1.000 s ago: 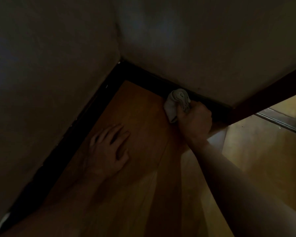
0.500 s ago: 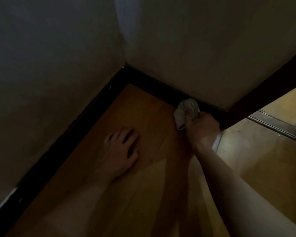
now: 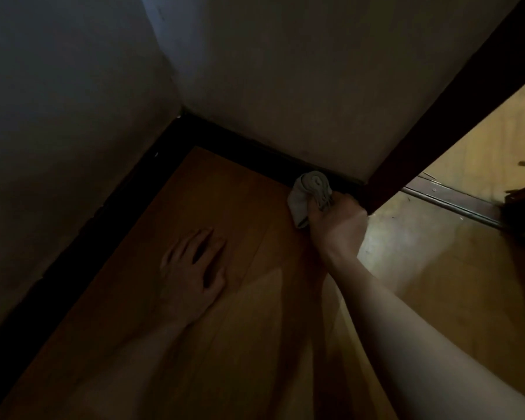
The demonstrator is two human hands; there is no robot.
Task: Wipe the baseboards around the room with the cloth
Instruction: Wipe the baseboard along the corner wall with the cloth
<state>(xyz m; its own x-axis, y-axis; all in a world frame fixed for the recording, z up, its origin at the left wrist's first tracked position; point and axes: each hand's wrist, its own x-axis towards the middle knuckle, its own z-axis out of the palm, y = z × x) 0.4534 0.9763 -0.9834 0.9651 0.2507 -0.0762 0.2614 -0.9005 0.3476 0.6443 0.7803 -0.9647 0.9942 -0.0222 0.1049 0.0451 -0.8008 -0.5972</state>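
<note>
Baseboards show as two dark strips that meet in a corner at the upper middle of the frame: the left-wall strip (image 3: 82, 250) slants down to the lower left edge, and the back-wall strip (image 3: 246, 150) runs down and right to a dark door post (image 3: 437, 116). The cloth (image 3: 308, 192), pale and bunched, sits right of centre, pressed against the lower right end of the back-wall strip, just beside the post. The right hand (image 3: 337, 228) grips it with fingers curled round the wad, which sticks out above the knuckles. The left hand (image 3: 191, 271) lies flat on the wooden floor (image 3: 225, 192) at centre left, fingers spread, holding nothing and well apart from the cloth; it looks like a prop for the body. The step in hand seems to be wiping the back-wall strip at its end by the doorway. Since the post blocks the way right, the next stroke probably has to run up and left toward the corner, with the wad kept firmly against the strip's face, and the propping hand would need to shift before the left-wall strip is reached. The light is too dim to tell which stretches are already clean. Counted: one cloth, two hands, two baseboard strips, two walls, one door post, and one threshold strip (image 3: 452, 201) at the right.
</note>
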